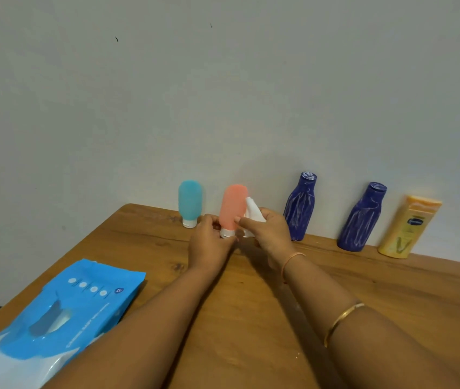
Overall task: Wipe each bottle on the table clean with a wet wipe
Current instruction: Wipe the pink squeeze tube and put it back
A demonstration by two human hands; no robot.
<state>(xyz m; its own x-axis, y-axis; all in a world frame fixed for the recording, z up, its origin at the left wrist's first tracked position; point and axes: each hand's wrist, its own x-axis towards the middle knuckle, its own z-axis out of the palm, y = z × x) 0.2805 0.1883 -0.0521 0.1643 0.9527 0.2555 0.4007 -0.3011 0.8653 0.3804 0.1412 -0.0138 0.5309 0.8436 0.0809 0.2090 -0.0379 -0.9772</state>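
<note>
The pink bottle [233, 206] stands cap-down near the back of the table [251, 318], in line with the others, and whether its white cap [227, 233] rests on the wood or is lifted just off it I cannot tell from here. The left hand [209, 242] grips it low, fingers curled round the cap end, while the right hand [268, 231] pinches the bunched white wipe [252, 211] against the bottle's right side. It looks like a soft, squeezable travel bottle, light and a bit rubbery (likely to give under a hard squeeze and turn slick once wet), so the stiff cap end seems the sensible place to hold it. The teal bottle [190, 199] stands just beside the left hand, and the first blue bottle [300, 206] is close to the right wrist; either could be knocked by a wide stroke. The second blue bottle [362, 217] and the yellow bottle [408, 228] stand well apart to the right. The pack of wipes [63, 313] lies at the near left corner, out of the way.
</note>
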